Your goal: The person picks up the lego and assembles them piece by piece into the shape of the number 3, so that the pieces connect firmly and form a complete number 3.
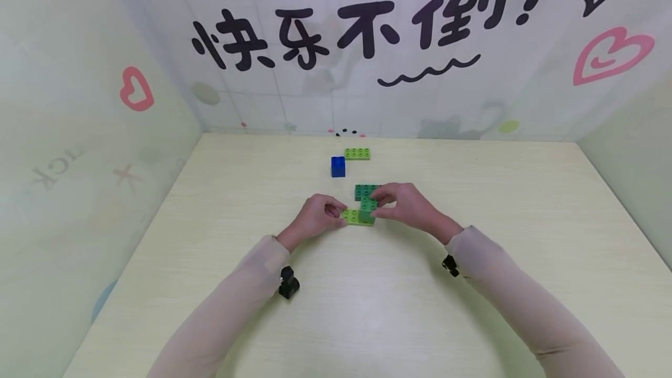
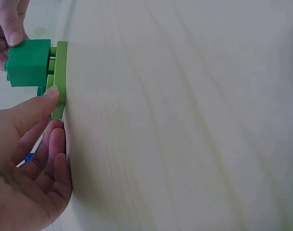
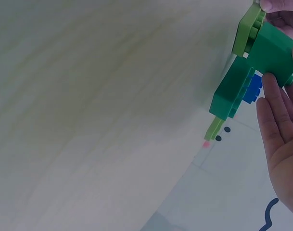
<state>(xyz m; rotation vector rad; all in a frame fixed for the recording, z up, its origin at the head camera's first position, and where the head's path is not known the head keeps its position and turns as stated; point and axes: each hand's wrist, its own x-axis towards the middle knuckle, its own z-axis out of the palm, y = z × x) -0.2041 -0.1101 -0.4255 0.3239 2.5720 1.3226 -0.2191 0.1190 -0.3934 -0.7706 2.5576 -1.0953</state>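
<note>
My left hand (image 1: 317,214) pinches the left end of a flat light green toy building brick (image 1: 350,217) between thumb and fingers, low on the table. With thumb and fingertips, my right hand (image 1: 406,206) holds a square green brick (image 1: 368,205) over the right end of that flat brick. Seen from the left wrist, the square green brick (image 2: 30,63) sits against the studs, some of which show between the two. Just behind lies a longer dark green brick (image 1: 362,192), partly covered by the right hand's fingers in the head view.
Farther back on the table (image 1: 252,191) stand a blue brick (image 1: 338,167) and a second flat light green brick (image 1: 357,154). A printed cloth wall (image 1: 325,98) rises behind the table, with side walls left and right. Small black devices sit at both wrists.
</note>
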